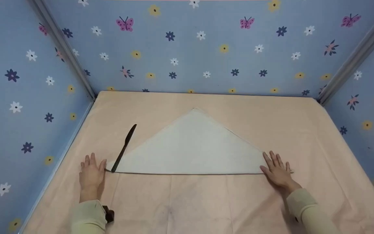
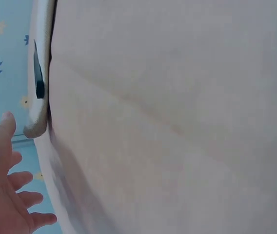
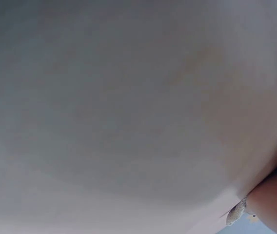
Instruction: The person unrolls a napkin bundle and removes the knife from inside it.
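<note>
A pale cloth [image 1: 190, 146] lies folded as a triangle, its tip toward the back wall and its long folded edge toward me. Across its left corner rests a black table knife [image 1: 124, 148], slanting away from me; the left wrist view also shows the knife [image 2: 39, 80] on the cloth's thick edge. My left hand [image 1: 92, 174], palm down with fingers extended, is just left of that corner, thumb close to its tip. My right hand [image 1: 277, 170] lies spread over the right corner, covering most of it. In the right wrist view only part of the hand [image 3: 275, 202] shows.
A peach cover [image 1: 193, 204] with creases spreads over the table. Blue walls [image 1: 200, 45] patterned with flowers and butterflies enclose the back and both sides, with grey posts [image 1: 65, 48] at the corners. A dark strap piece [image 1: 109, 214] sits at the left cuff.
</note>
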Demonstrator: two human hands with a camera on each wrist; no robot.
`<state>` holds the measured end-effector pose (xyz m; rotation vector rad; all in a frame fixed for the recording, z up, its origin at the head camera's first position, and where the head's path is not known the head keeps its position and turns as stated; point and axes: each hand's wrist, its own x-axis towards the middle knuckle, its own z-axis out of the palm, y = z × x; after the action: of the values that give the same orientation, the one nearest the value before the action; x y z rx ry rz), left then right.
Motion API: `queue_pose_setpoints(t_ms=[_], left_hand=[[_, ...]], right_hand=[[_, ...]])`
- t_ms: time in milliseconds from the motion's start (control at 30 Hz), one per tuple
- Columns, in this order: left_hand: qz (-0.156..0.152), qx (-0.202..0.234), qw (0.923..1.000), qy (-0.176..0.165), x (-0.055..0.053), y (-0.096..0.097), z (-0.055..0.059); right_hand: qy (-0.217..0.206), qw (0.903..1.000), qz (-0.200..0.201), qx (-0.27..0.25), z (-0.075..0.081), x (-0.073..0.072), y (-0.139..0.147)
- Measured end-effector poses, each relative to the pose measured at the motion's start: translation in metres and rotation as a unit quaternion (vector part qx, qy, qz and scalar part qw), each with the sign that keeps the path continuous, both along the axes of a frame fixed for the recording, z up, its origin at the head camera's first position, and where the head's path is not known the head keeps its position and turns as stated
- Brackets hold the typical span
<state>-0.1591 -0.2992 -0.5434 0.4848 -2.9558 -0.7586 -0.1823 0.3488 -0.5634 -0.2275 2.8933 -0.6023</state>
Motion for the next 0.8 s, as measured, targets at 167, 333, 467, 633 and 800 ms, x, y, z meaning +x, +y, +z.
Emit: queue_pose_setpoints(t_ms=[167,333,467,633,800], left_hand=[[0.021,0.038,0.9978,0.049,0.0,0.006,0.004],[0.042,0.072,0.9914,0.101,0.001,0.014,0.009],[0.06,0.093,0.9808,0.161,0.002,0.02,0.011],[0.083,0.126,0.9655,0.212,0.005,0.029,0.015],[0.11,0.174,0.955,0.213,0.006,0.037,0.017]], right_hand=[[0.0,1.0,0.002,0.001,-0.001,0.0,0.001],[0.0,1.0,-0.001,0.002,-0.001,-0.001,0.0],[-0.001,1.0,-0.002,0.002,-0.001,-0.001,0.0],[-0.002,1.0,-0.003,-0.001,-0.002,-0.001,0.0],[-0.003,1.0,-0.004,0.0,-0.001,-0.001,0.0]])
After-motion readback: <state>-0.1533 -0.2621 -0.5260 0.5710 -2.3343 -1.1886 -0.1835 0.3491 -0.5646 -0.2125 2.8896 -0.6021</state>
